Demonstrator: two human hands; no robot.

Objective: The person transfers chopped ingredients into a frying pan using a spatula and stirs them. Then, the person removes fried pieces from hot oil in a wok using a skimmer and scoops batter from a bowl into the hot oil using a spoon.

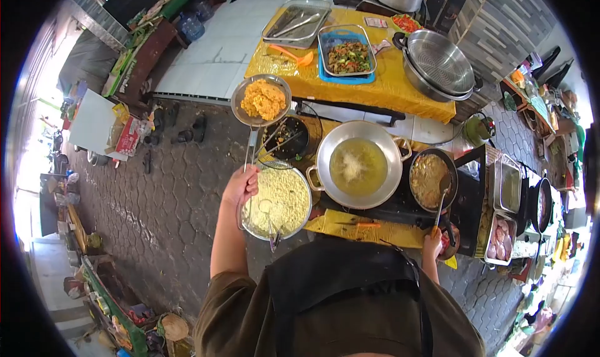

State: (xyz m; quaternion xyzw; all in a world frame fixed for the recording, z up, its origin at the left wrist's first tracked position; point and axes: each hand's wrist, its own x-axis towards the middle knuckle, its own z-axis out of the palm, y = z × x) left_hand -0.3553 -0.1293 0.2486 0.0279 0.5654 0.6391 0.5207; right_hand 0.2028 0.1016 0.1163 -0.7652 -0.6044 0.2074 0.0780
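Note:
My left hand (240, 185) is closed round the long handle of a metal strainer (253, 124), held out to the left. Orange-yellow crumbly food (264, 100) fills its bowl. Below the strainer stands a wide bowl of pale yellow grated-looking food (284, 197), with a wire utensil resting in it. My right hand (432, 246) grips the handle of a spatula (439, 208), whose dark head sits in a black frying pan (431, 204) of brownish food. Between my hands is a large two-handled wok (392, 163) with yellowish oil and a pale foamy patch.
Beyond the stove, a yellow-covered table (394, 94) carries a tray of mixed vegetables (348, 58), an orange spatula (292, 55), a metal tray (297, 24) and a large steamer pot (440, 63). At right are a tray of raw meat (500, 238) and another pan (544, 204). Shoes (190, 130) lie on the paved floor.

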